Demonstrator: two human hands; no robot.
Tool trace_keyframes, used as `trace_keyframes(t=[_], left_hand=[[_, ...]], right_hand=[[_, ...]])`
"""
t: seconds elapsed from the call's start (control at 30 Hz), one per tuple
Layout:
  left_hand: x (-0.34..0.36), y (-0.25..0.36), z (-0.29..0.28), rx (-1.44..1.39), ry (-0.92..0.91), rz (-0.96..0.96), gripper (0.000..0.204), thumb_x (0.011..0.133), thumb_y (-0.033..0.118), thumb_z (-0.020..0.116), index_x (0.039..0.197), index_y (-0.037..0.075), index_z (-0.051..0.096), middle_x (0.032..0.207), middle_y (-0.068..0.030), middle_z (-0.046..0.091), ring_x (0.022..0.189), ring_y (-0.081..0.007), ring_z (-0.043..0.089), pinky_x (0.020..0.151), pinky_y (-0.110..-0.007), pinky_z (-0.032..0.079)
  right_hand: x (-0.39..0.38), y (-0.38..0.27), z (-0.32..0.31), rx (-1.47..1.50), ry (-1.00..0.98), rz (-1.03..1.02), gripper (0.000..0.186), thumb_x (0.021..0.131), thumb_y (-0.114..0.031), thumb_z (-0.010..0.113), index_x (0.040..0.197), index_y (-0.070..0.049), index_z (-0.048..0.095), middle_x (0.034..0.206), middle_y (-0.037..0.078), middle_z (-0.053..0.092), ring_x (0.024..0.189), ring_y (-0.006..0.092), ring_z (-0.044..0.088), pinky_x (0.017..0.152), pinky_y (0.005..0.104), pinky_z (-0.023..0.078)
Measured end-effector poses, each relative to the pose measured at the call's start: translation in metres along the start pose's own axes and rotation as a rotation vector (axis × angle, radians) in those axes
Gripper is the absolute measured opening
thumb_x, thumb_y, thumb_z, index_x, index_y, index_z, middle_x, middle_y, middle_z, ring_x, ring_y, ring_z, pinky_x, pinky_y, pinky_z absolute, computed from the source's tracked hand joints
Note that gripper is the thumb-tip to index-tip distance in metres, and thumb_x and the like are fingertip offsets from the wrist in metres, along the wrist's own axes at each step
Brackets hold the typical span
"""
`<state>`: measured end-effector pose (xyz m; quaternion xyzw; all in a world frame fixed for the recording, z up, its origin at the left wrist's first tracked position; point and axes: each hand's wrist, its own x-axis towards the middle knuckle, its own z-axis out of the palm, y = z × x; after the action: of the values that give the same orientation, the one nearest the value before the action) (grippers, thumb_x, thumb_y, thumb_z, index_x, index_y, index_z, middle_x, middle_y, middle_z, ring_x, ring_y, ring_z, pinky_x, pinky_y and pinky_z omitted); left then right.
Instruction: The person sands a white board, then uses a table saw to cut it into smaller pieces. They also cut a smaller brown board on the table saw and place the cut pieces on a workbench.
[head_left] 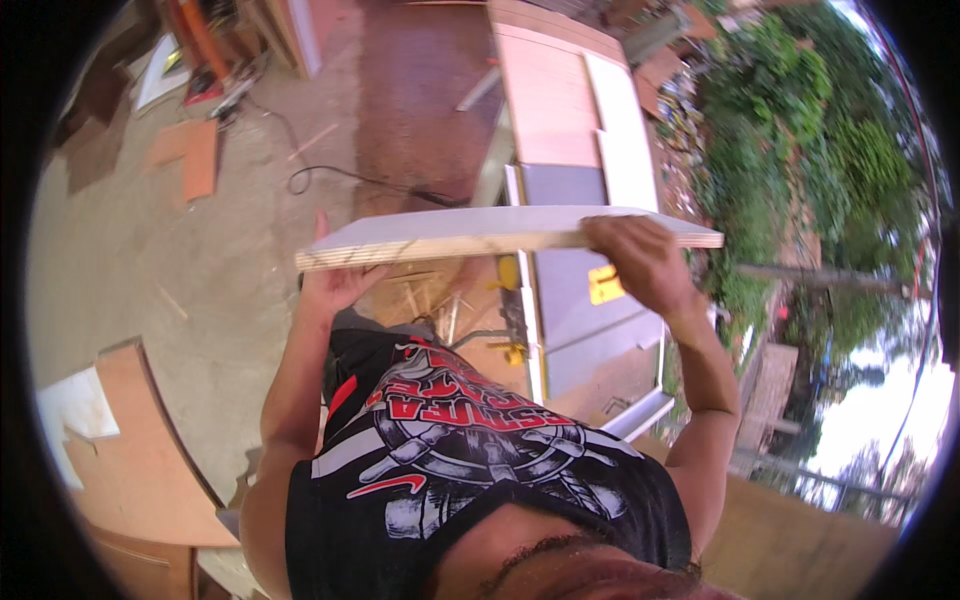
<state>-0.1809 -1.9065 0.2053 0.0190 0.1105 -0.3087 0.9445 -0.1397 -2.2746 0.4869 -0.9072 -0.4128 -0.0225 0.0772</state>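
Plywood board [450, 228] held crosswise between both hands [640, 262].

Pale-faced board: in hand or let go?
In hand: left hand at the board's left end, right hand gripping its near edge.

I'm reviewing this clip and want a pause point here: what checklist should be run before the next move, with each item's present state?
1. Left hand on the white-faced board: ok, at its left end, palm below the edge.
2. Right hand on the board: ok, wrapped over the near edge toward the right end.
3. Board clear of the grey tabletop: cannot tell, contact is unclear.
4. Yellow insert uncovered: ok, in view below the board.
5. Floor free of cable: not ok, a black cable lies there.
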Motion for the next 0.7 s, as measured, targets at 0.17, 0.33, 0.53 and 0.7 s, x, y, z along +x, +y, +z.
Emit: trace_keyframes(t=[0.17, 0.33, 0.53, 0.7], left_hand=[[-0.123, 0.068, -0.065, -0.208, 0.122, 0.228, 0.053, 0.097, 0.029, 0.06, 0.135, -0.008, 0.052, 0.125, -0.0218, 0.068, 0.109, -0.0352, 0.071, 0.088, -0.048, 0.064], [-0.198, 0.084, 0.002, -0.012, 0.397, 0.586, 0.061, 0.092, 0.02, 0.061, 0.143, -0.009, 0.045, 0.133, -0.0227, 0.063, 0.117, -0.0374, 0.066, 0.094, -0.05, 0.06], [-0.222, 0.096, 0.024, 0.209, 0.642, 0.927, 0.049, 0.087, 0.01, 0.065, 0.132, -0.008, 0.056, 0.126, -0.017, 0.066, 0.12, -0.0286, 0.062, 0.105, -0.041, 0.048], [-0.245, 0.131, 0.041, 0.351, 0.992, 1.238, 0.04, 0.085, 0.004, 0.067, 0.123, -0.006, 0.057, 0.106, -0.0118, 0.068, 0.093, -0.0215, 0.07, 0.076, -0.037, 0.06]], right_hand=[[0.117, -0.006, 0.094, 0.101, -0.147, -0.279, 0.04, 0.082, -0.005, 0.063, 0.122, -0.008, 0.065, 0.125, 0.009, 0.069, 0.113, 0.0296, 0.066, 0.099, 0.0423, 0.054], [0.232, -0.002, 0.175, 0.188, -0.051, -0.447, 0.041, 0.08, -0.008, 0.065, 0.121, -0.01, 0.065, 0.126, 0.007, 0.067, 0.117, 0.0303, 0.063, 0.103, 0.0421, 0.051], [0.349, -0.013, 0.308, 0.339, -0.129, -0.192, 0.038, 0.087, -0.015, 0.07, 0.124, -0.007, 0.064, 0.128, 0.011, 0.065, 0.118, 0.0345, 0.061, 0.103, 0.0433, 0.05], [0.382, 0.03, 0.445, 0.513, -0.652, -0.012, 0.045, 0.087, -0.027, 0.077, 0.122, 0.0, 0.065, 0.116, 0.016, 0.07, 0.109, 0.0339, 0.067, 0.097, 0.0395, 0.052]])
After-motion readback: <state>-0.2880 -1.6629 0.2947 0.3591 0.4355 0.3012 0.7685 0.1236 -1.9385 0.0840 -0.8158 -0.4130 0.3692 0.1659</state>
